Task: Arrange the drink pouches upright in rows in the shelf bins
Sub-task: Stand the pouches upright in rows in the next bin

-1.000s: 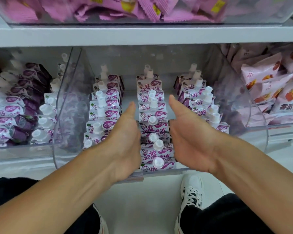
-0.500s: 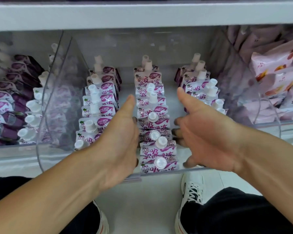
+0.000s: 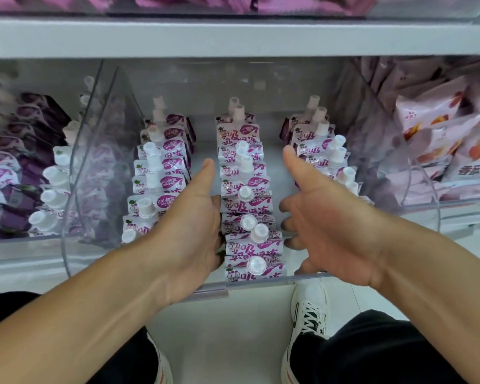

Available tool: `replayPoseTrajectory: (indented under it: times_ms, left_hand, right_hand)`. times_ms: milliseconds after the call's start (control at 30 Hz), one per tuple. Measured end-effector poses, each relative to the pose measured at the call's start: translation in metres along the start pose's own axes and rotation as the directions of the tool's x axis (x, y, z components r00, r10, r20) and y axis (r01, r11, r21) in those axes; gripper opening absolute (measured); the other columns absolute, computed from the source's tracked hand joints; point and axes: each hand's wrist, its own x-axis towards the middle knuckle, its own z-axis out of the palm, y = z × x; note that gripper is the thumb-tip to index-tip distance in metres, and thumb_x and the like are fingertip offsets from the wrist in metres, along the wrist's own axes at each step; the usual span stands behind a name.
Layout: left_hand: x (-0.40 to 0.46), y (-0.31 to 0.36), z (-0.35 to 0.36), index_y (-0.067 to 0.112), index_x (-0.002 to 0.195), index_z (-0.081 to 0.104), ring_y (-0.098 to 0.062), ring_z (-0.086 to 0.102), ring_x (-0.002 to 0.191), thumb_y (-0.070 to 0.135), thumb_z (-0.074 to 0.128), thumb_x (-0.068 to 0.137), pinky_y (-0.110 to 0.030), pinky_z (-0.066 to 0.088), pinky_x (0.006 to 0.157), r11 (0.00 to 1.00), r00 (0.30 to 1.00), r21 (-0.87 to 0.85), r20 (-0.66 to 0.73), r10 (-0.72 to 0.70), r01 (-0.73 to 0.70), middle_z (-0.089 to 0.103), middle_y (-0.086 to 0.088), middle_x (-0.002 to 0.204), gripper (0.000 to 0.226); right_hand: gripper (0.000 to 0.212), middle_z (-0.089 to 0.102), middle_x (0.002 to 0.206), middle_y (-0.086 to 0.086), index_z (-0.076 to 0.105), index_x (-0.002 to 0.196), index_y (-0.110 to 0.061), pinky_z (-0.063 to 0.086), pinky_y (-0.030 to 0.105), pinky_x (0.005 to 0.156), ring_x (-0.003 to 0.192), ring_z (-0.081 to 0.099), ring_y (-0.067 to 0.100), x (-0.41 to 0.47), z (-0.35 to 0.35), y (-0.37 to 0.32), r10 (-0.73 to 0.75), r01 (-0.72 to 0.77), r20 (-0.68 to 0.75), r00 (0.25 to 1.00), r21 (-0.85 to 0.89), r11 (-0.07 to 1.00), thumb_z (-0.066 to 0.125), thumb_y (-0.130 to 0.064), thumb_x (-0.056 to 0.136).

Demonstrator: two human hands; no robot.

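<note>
The left hand (image 3: 189, 231) lies flat against the left side of the middle row of drink pouches (image 3: 247, 206), fingers straight, thumb raised. The right hand (image 3: 327, 225) hangs just right of that row, fingers spread and loosely bent, holding nothing; whether the fingertips touch the pouches is unclear. The pouches stand upright between both hands, white-capped, purple-printed with a large "吸".

A grey shelf (image 3: 233, 37) carries clear bins. In the middle bin (image 3: 261, 284) the pouches (image 3: 250, 206) stand in three rows running toward 12 o'clock. At 9 o'clock a second bin (image 3: 25, 245) holds purple pouches (image 3: 0, 176). At 3 o'clock a third bin (image 3: 468, 203) holds pink snack bags (image 3: 432, 120).
</note>
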Motion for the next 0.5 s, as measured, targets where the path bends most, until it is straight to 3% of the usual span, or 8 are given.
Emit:
replayPoseTrajectory:
  times_ms: [67, 133, 233, 300, 367, 500]
  left_hand:
    - [0.002, -0.001, -0.005, 0.027, 0.119, 0.067, -0.017, 0.068, 0.11, 0.077, 0.018, 0.09, -0.04, 0.049, 0.098, 0.999, 1.0, -0.025, 0.019, -0.024, 0.025, 0.072, 0.001, 0.118, 0.076]
    - [0.003, -0.001, -0.01, 0.03, 0.135, 0.057, -0.021, 0.06, 0.122, 0.08, 0.02, 0.087, -0.048, 0.035, 0.113, 0.998, 0.999, -0.041, 0.029, -0.043, 0.044, 0.068, 0.002, 0.127, 0.079]
    - [0.004, -0.001, -0.009, 0.033, 0.144, 0.047, -0.019, 0.054, 0.129, 0.081, 0.023, 0.086, -0.048, 0.027, 0.117, 1.0, 0.998, -0.014, -0.064, -0.028, 0.028, 0.059, 0.002, 0.14, 0.079]
    - [0.002, 0.003, -0.008, 0.035, 0.155, 0.022, -0.016, 0.034, 0.144, 0.083, 0.025, 0.084, -0.05, 0.017, 0.12, 0.999, 0.987, -0.03, -0.161, 0.009, -0.014, 0.032, 0.006, 0.159, 0.086]
    - [0.004, 0.008, -0.011, 0.037, 0.156, 0.012, -0.013, 0.016, 0.15, 0.083, 0.024, 0.085, -0.052, 0.01, 0.121, 0.996, 0.967, -0.055, -0.248, 0.058, -0.074, 0.017, 0.01, 0.163, 0.086]
    - [0.002, 0.013, -0.016, 0.036, 0.156, 0.017, -0.012, 0.016, 0.15, 0.082, 0.02, 0.085, -0.049, 0.012, 0.118, 0.989, 0.953, -0.08, -0.287, 0.094, -0.121, 0.025, 0.012, 0.16, 0.084]
  right_hand:
    - [0.102, -0.003, 0.163, 0.01, 0.0, 0.154, -0.034, 0.008, 0.069, 0.11, 0.148, 0.003, 0.043, -0.005, -0.003, 0.001, 0.05, -0.049, 0.026, 0.998, -0.034, 0.998, 0.028, -0.091, 0.074]
    - [0.104, 0.003, 0.165, 0.002, 0.002, 0.154, -0.039, 0.011, 0.068, 0.111, 0.15, 0.009, 0.034, -0.003, -0.008, -0.001, 0.052, -0.052, -0.033, 0.998, 0.012, 0.999, 0.028, -0.093, 0.069]
    - [0.097, 0.007, 0.164, -0.003, 0.007, 0.154, -0.041, 0.013, 0.065, 0.113, 0.15, 0.01, 0.026, 0.003, -0.01, 0.001, 0.019, -0.018, -0.085, 0.996, 0.01, 1.0, 0.028, -0.09, 0.073]
    - [0.093, 0.01, 0.164, -0.001, 0.013, 0.153, -0.043, 0.016, 0.064, 0.113, 0.15, 0.012, 0.027, 0.008, -0.007, 0.004, 0.014, -0.015, -0.049, 0.999, -0.014, 1.0, 0.028, -0.089, 0.074]
    - [0.092, 0.01, 0.164, 0.0, 0.014, 0.152, -0.044, 0.017, 0.064, 0.112, 0.15, 0.012, 0.027, 0.011, -0.002, -0.002, -0.017, 0.017, -0.005, 1.0, 0.02, 1.0, 0.028, -0.09, 0.074]
    - [0.093, 0.007, 0.164, -0.002, 0.012, 0.153, -0.041, 0.011, 0.064, 0.113, 0.15, 0.01, 0.025, 0.024, 0.003, -0.008, -0.021, 0.022, -0.018, 1.0, 0.056, 0.998, 0.024, -0.09, 0.076]
